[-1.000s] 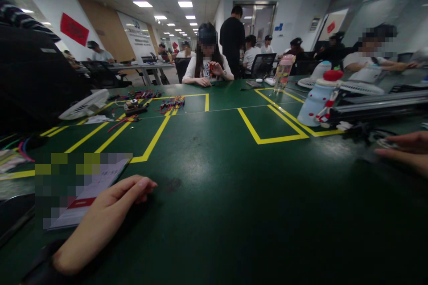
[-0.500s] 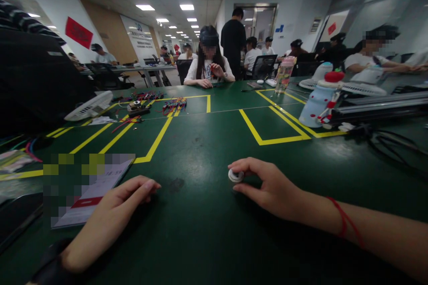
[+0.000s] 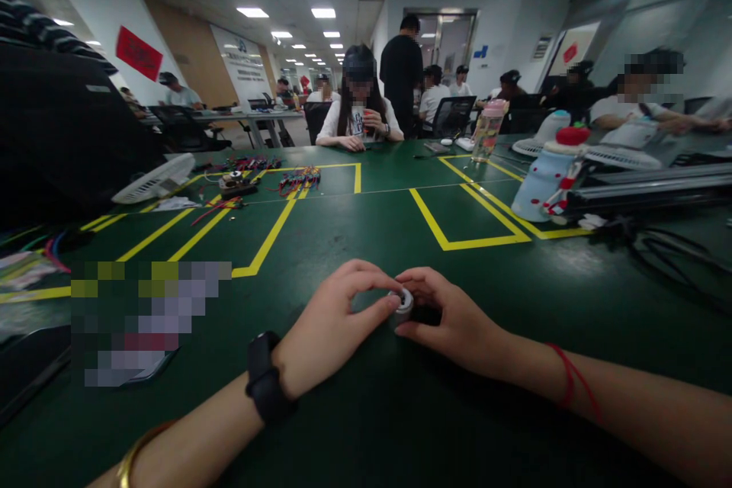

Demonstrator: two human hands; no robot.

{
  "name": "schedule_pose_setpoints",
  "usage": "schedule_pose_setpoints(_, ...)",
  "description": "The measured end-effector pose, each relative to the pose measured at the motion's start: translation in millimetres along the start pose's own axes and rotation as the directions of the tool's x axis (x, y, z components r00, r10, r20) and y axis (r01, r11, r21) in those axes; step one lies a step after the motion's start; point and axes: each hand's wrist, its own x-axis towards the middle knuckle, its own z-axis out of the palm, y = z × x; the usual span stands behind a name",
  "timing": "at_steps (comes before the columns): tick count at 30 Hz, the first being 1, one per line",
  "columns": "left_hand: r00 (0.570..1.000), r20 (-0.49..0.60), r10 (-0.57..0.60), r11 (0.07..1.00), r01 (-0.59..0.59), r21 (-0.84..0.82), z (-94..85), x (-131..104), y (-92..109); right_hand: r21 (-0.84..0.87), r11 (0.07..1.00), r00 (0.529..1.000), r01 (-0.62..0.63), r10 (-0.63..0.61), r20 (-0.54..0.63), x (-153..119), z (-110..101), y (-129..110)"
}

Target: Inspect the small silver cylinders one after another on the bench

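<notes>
While both hands, left (image 3: pixel 329 324) and right (image 3: pixel 451 316), close their grip on the ring (image 3: pixel 403 303) at frame centre, it rests steadied on the table (image 3: pixel 366 412).

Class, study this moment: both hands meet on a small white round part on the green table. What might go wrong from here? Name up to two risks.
1. The small white round part is pinched only by fingertips of the left hand and right hand; it might slip and roll across the smooth green table.
2. Loose black cables lie to the right; a rolling part might get lost among them.
</notes>
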Motion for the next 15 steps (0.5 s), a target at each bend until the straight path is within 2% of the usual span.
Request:
schedule_pose_setpoints(4,0.998,-0.051,-0.025,1.000,0.025,-0.010,-1.1,13,6,-0.014,0.999,1.000,0.029,-0.029,-0.011,-1,0,-2)
schedule_pose_setpoints(8,0.990,-0.124,-0.061,0.998,0.058,-0.028,-6.9,9,-3,-0.161,0.985,0.994,0.054,-0.069,-0.088,-3,-1,-4)
schedule_pose_setpoints(13,0.996,0.004,-0.084,0.988,0.083,0.130,8.2,-1,-28,-0.220,0.974,0.988,0.049,-0.079,-0.130,-3,-1,-4)
schedule_pose_setpoints(15,0.997,0.018,-0.075,0.985,0.071,0.159,16.3,-3,-34,-0.217,0.975,0.987,0.049,-0.080,-0.138,-2,-1,-3)
